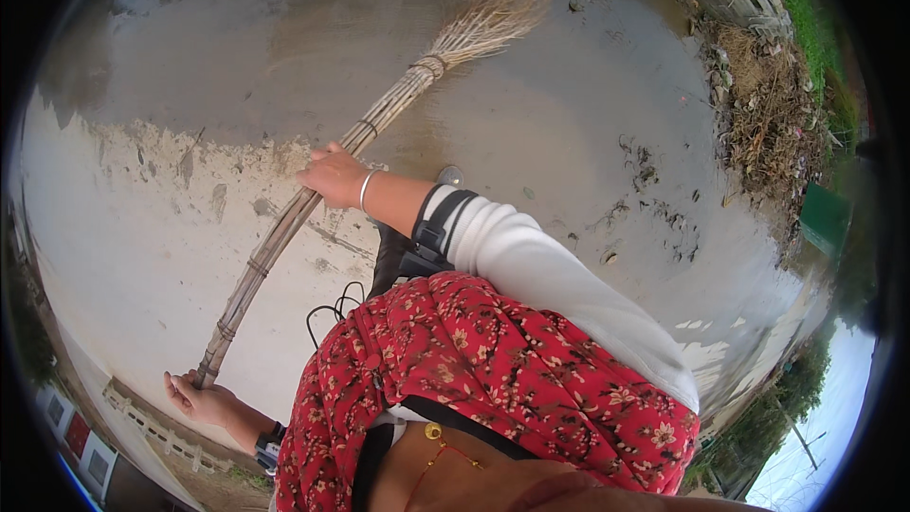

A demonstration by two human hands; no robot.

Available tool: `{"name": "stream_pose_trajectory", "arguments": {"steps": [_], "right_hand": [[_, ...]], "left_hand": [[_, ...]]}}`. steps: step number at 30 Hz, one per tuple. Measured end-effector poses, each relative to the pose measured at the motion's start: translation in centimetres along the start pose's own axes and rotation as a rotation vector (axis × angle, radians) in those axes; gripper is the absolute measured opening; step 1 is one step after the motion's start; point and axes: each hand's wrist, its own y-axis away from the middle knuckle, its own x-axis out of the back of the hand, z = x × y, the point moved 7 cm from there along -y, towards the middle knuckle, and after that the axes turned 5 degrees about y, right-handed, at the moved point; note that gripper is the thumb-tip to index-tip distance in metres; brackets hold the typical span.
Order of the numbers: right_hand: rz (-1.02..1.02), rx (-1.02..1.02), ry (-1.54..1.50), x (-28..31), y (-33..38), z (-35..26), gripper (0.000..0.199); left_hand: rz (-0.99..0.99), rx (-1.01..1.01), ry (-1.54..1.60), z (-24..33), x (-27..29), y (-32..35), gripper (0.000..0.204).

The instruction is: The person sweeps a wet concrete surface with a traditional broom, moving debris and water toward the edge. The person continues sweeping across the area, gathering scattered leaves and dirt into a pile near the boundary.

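A long twig broom (379, 114), bound with several ties, slants from the lower left up to the top middle. Its splayed bristles (488, 24) rest on wet, muddy ground. My right hand (334, 175), with a silver bangle at the wrist, is closed round the middle of the handle. At the lower left, my left hand (201, 401) holds the handle's near end; the fingertips curl beside it. A strap with a dark device sits on each forearm.
Brown, shallow water (559, 123) covers the ground ahead and right. Dry pale concrete (123, 256) lies left. A heap of dried plant debris (763, 100) lines the right side, near a green panel (825, 218). Bits of debris (654, 199) lie in the mud. A dark cable (327, 311) loops beside me.
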Motion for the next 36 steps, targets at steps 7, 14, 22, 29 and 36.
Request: {"name": "stream_pose_trajectory", "arguments": {"steps": [7,14,22,29,36], "right_hand": [[0.174,-0.329,-0.176,-4.8,9.1,10.2,0.022],[0.020,-0.995,0.061,-3.8,33.0,26.7,0.034],[-0.273,-1.161,0.095,-1.2,47.9,25.9,0.039],[-0.373,-1.058,0.081,-3.1,41.3,21.7,0.042],[-0.361,-0.931,0.198,1.2,26.0,19.7,0.046]], "left_hand": [[-0.237,-0.029,-0.141,-0.6,-14.3,4.2,0.020],[-0.976,-0.111,0.065,-3.4,-38.6,23.3,0.013],[-1.280,0.074,-0.004,-6.4,-41.4,32.4,0.026],[-1.178,0.198,0.048,-10.1,-39.6,23.8,0.029],[-1.029,0.159,0.182,-9.0,-39.7,9.9,0.031]]}}
